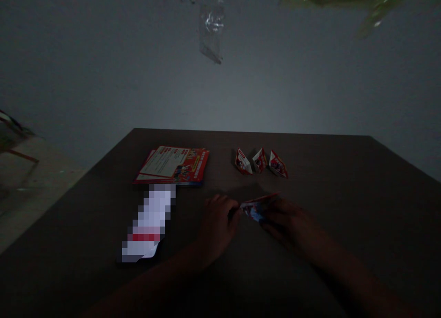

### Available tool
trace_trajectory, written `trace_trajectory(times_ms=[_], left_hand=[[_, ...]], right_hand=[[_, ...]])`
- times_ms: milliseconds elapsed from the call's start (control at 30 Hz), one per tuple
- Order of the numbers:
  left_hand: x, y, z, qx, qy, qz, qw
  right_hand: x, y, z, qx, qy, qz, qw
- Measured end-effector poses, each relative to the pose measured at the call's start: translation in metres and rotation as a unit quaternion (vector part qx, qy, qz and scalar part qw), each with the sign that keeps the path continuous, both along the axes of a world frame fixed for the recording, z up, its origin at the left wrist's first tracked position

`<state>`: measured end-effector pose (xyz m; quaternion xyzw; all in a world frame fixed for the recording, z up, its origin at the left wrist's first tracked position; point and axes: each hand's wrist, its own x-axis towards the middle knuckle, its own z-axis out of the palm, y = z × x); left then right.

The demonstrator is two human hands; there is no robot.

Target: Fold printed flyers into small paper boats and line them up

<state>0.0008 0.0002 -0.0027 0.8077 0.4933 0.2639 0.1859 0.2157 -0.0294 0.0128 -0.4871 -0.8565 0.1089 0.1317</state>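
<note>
Between my hands is a folded piece of printed paper (pixel 254 211), blue and red, raised a little off the table or resting on it; I cannot tell which. My left hand (pixel 218 224) pinches its left tip between thumb and forefinger. From the right, my right hand (pixel 287 221) grips the other end, with fingers along the top and the thumb side below. Part of the paper is hidden by those fingers. Just beyond stand three small folded paper shapes, a left one (pixel 243 161), a middle one (pixel 260 160) and a right one (pixel 277 164), red and white with print.
A stack of red printed leaflets (pixel 161 164) lies at the back left of the dark table (pixel 330 171). Nearer me is a bright, pixelated phone-like object (pixel 148 226). A pale wall (pixel 310 88) rises behind the table, with a clear plastic bag (pixel 211 33) on it. The light is dim.
</note>
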Motion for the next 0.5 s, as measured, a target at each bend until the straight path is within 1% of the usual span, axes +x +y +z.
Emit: trace_trajectory(times_ms=[167,300,400,500], left_hand=[[-0.0009,0.0,-0.0032,0.004,-0.041,0.008,0.999],[-0.001,-0.0007,-0.0071,0.006,-0.074,0.038,0.997],[-0.0004,-0.001,-0.0081,-0.018,-0.105,0.046,0.993],[0.0006,-0.001,-0.006,-0.061,-0.137,0.045,0.988]], right_hand=[[-0.0014,-0.0012,0.0038,-0.005,-0.001,0.0,1.0],[-0.0017,-0.0018,0.0036,-0.006,0.0,-0.004,1.0],[-0.0014,-0.0018,0.0021,0.008,0.011,-0.005,1.0],[-0.0005,-0.0017,0.001,0.02,0.023,-0.004,1.0]])
